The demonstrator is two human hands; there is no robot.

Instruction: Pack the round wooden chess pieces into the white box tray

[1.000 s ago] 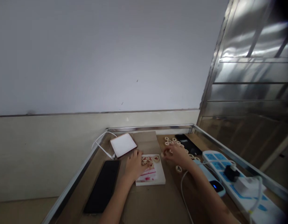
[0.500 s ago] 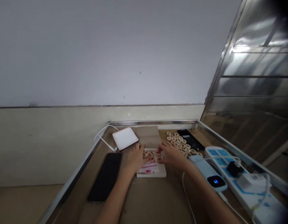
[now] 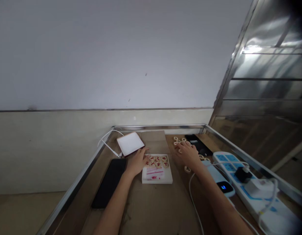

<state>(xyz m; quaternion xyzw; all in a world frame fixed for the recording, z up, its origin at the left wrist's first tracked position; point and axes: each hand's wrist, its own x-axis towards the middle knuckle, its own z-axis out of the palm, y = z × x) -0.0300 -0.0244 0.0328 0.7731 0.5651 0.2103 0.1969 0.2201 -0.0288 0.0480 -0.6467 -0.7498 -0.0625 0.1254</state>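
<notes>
A shallow white box (image 3: pixel 157 181) lies in front of me, with round wooden Chinese chess pieces (image 3: pixel 158 159) marked in red set in two rows at its far end. Pink marks show on its bare near part. At the box's left edge rests my left hand (image 3: pixel 137 162), thumb and fingers apart, holding nothing I can see. My right hand (image 3: pixel 188 155) is over the pile of loose chess pieces (image 3: pixel 175 139) to the right, its fingers spread on them and hiding several. One loose piece (image 3: pixel 187 169) sits near my right wrist.
A black phone (image 3: pixel 109 182) lies on the left, below a white-topped square box (image 3: pixel 130 143). On the right are a black flat object (image 3: pixel 202 148), a light blue device with a lit display (image 3: pixel 223 187), and a power strip (image 3: pixel 241 189) with plugs and white cables. A metal rim (image 3: pixel 160 127) borders the table.
My right hand has left the white box and moved right onto the loose pieces. My left hand has drawn back to the box's left edge, so the two rows show.
</notes>
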